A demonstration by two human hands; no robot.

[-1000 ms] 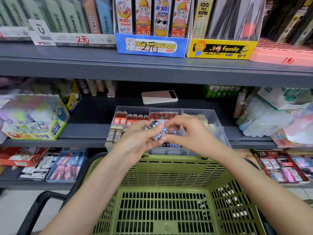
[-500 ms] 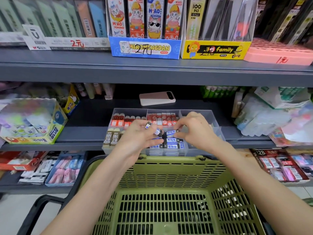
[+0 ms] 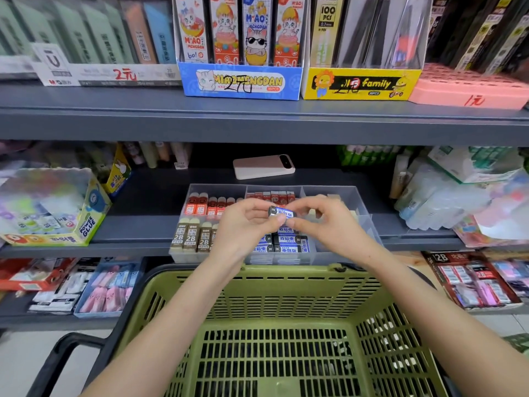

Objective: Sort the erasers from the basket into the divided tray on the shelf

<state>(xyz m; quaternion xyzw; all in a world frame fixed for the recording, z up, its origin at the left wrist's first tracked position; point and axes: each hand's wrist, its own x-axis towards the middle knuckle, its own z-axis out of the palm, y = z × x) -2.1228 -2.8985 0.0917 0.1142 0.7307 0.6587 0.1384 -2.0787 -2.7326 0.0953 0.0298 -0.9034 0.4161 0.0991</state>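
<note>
Both hands meet over the clear divided tray (image 3: 368, 222), which sits at the front edge of the middle shelf (image 3: 148, 202). The left hand (image 3: 246, 226) and right hand (image 3: 329, 226), fingers curled, pinch one blue-sleeved eraser (image 3: 282, 212) between their fingertips, each at one end. It is held level above the tray's front middle compartment, where matching blue erasers (image 3: 289, 242) lie. Brown 2B erasers (image 3: 190, 239) fill the front left compartment. The green basket (image 3: 257, 296) stands below the shelf's front edge.

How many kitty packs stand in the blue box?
4: one kitty pack at the left end of the blue box on the top shelf, then second, third, fourth rightward. More may hide behind.
</note>
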